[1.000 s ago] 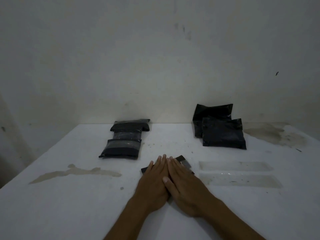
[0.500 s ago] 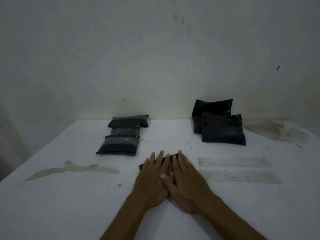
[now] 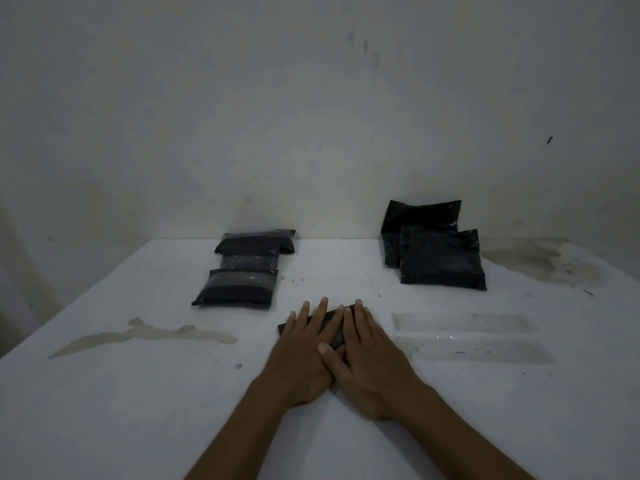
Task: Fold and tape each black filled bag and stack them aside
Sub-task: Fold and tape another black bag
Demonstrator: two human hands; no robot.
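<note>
Both hands flat, side by side, pressing one black bag (image 3: 333, 323) down on the table (image 3: 138, 410). Left hand (image 3: 304, 351) covers the bag's left part, right hand (image 3: 370, 362) the right; fingers straight, thumbs overlapping in the middle. Nothing gripped, just palms and fingers bearing down. My read: flattening the fold so it holds before tape goes on.

Two clear tape strips (image 3: 464, 322) lie just right of the hands, within easy reach of the right hand, probably pre-cut for this. Taped bags (image 3: 242, 271) are stacked at far left, done pile. Unfolded bags (image 3: 436, 251) sit far right by the wall (image 3: 311, 116), still waiting.

Versus a second ago: the grey corner of the bag poking out past the right fingertips is now covered, and fingers are spread wider. Hands slid forward slightly. Piles and strips unchanged.
</note>
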